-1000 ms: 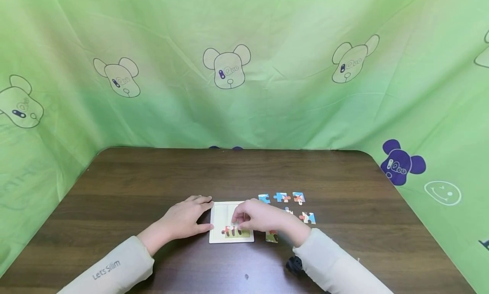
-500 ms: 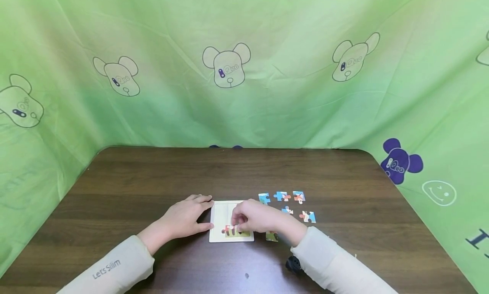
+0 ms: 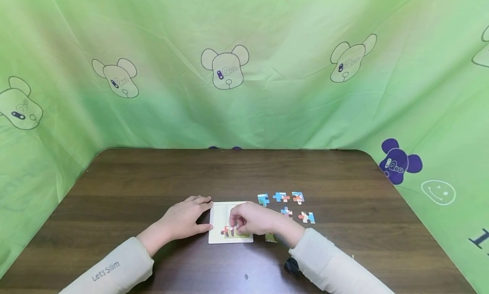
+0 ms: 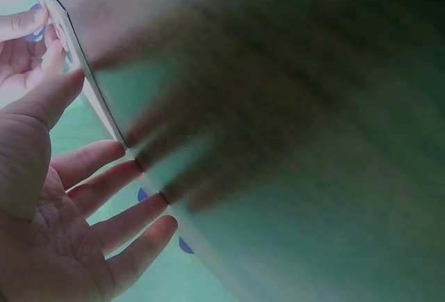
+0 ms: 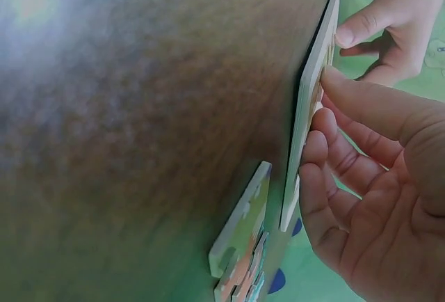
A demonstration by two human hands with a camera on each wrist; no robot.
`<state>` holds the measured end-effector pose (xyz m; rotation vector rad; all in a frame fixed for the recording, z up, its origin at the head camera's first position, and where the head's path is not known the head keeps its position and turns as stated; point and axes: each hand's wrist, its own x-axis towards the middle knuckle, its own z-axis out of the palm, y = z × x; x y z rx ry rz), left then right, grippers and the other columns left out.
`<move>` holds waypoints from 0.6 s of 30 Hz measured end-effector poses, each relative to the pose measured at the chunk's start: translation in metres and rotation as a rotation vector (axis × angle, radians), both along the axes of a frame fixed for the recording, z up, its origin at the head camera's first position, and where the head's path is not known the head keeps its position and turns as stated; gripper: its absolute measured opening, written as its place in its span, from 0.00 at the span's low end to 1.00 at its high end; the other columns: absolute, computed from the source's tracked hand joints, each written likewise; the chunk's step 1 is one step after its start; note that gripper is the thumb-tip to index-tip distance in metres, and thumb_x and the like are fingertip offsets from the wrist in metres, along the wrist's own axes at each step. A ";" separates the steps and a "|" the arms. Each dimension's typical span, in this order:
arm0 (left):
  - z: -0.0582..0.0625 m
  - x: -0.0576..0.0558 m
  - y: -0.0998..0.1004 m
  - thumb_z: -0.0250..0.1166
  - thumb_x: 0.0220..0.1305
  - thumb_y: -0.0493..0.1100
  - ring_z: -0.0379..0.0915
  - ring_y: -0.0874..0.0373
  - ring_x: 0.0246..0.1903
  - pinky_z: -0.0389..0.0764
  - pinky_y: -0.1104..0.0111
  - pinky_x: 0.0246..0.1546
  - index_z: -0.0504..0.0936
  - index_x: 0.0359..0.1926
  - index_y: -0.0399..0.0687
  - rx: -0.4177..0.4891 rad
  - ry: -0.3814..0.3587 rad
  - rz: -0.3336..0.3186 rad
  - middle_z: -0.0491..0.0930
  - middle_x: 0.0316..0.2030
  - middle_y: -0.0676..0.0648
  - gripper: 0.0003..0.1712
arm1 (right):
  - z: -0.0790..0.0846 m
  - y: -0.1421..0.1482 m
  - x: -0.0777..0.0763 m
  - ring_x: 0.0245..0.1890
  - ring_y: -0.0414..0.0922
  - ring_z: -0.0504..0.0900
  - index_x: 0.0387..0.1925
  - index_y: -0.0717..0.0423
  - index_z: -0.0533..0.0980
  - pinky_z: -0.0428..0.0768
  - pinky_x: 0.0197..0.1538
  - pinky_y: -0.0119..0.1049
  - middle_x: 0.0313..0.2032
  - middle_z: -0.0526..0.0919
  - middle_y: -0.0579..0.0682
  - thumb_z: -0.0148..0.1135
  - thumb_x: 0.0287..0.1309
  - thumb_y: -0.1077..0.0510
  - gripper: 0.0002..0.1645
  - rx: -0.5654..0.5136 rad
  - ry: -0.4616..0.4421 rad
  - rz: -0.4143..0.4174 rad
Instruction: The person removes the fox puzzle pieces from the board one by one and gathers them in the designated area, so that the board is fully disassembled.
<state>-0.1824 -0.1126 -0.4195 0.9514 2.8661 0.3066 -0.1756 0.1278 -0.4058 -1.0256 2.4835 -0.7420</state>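
Observation:
A square white puzzle tray (image 3: 217, 213) lies on the table, with joined jigsaw pieces (image 3: 228, 232) along its near part showing red, brown stripes and green. My left hand (image 3: 186, 217) rests at the tray's left side, thumb and fingers spread; in the left wrist view its fingers (image 4: 97, 156) extend to the table and the thumb meets the tray edge. My right hand (image 3: 254, 217) is over the tray with curled fingers. In the right wrist view, its thumb and fingertips pinch a puzzle piece (image 5: 318, 106) at the tray's surface, mostly hidden by the fingers.
Right of the tray lie several loose jigsaw pieces, among them a blue one (image 3: 263, 199), a blue-and-red one (image 3: 298, 197) and a green one (image 3: 271, 238) partly under the right forearm. A small black object (image 3: 292, 266) is beside the right sleeve. Green cloth (image 3: 229, 115) hangs around the table.
The right hand's fingers have shifted slightly over the joined pieces, staying at the same part of the tray. The left hand keeps its place.

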 end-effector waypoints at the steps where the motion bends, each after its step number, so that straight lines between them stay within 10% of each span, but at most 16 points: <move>1: 0.000 0.000 0.000 0.69 0.60 0.58 0.69 0.42 0.65 0.78 0.50 0.57 0.77 0.63 0.44 0.000 0.001 -0.001 0.74 0.66 0.42 0.35 | 0.000 0.000 0.000 0.22 0.29 0.65 0.28 0.58 0.77 0.67 0.29 0.23 0.20 0.69 0.39 0.67 0.49 0.72 0.08 -0.004 -0.004 -0.003; 18: -0.004 -0.001 0.000 0.69 0.59 0.58 0.70 0.43 0.65 0.78 0.50 0.57 0.78 0.63 0.44 -0.002 0.026 -0.011 0.74 0.66 0.42 0.35 | -0.006 0.005 -0.001 0.25 0.32 0.72 0.31 0.59 0.78 0.73 0.31 0.25 0.23 0.76 0.42 0.65 0.52 0.72 0.08 -0.137 -0.162 -0.056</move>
